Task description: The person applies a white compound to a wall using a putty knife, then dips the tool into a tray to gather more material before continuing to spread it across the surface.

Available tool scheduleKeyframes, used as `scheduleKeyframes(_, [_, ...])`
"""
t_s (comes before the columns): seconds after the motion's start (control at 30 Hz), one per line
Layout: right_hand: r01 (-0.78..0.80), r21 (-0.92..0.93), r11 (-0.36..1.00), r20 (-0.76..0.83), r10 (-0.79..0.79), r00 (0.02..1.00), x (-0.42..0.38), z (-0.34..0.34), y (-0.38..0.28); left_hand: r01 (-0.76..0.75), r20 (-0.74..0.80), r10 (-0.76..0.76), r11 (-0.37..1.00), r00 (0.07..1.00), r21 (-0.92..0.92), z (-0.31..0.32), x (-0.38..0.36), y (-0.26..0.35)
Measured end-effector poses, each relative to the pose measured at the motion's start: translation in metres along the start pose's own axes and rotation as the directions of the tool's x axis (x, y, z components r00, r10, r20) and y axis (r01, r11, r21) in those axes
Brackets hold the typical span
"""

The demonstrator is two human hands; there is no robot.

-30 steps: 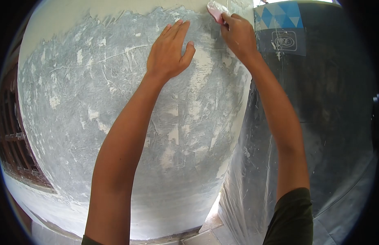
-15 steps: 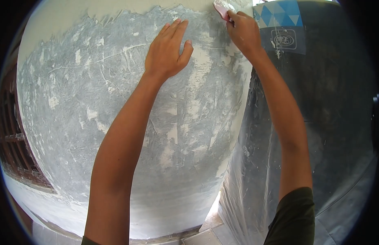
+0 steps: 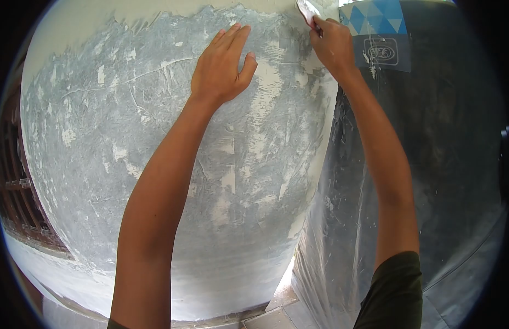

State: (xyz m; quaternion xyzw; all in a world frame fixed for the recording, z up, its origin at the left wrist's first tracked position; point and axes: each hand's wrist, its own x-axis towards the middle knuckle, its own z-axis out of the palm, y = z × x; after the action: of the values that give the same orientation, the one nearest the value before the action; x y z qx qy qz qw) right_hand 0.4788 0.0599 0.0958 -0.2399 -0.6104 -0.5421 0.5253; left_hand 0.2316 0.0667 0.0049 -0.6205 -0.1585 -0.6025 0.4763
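Note:
A grey wall with rough cream plaster patches fills the middle of the view, and smoother cream plaster covers its top. My left hand is open, palm against the upper wall, with its fingers stretched upward and the thumb apart. At the wall's upper right edge, my right hand is closed round a putty spreader. The spreader is pinkish with white putty on it, and its far end points up and left. Part of it is hidden by my fingers.
Dark plastic sheeting hangs along the right, with a blue-and-white patterned strip at its top. Clear film drapes beside the wall's lower right edge. A brown window grille stands at the left, and floor tiles show below.
My right hand has shifted slightly right and down with the spreader, which has turned a little. My left hand stays on the wall, appearing slightly further left.

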Motion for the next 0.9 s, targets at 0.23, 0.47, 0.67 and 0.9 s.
scheduleKeyframes(0.23, [0.243,-0.073,0.967,-0.015,-0.245,0.969,0.039,0.045,0.032,0.006,-0.008,-0.006,1.000,1.000,0.001,-0.001,0.000,-0.001])
scheduleKeyframes(0.47, [0.009,0.030,0.999,0.006,-0.009,1.000,-0.002,0.003,-0.024,-0.004,-0.031,0.004,1.000,1.000,0.001,-0.001,0.002,0.000])
scheduleKeyframes(0.67, [0.070,-0.025,0.997,-0.037,-0.071,0.997,0.056,0.037,0.008,-0.006,-0.025,0.006,1.000,1.000,-0.016,0.001,0.000,0.000])
scheduleKeyframes(0.9, [0.053,0.005,0.999,0.136,-0.053,0.989,-0.009,0.004,-0.041,0.003,-0.025,-0.003,1.000,1.000,-0.004,0.000,0.000,0.000])
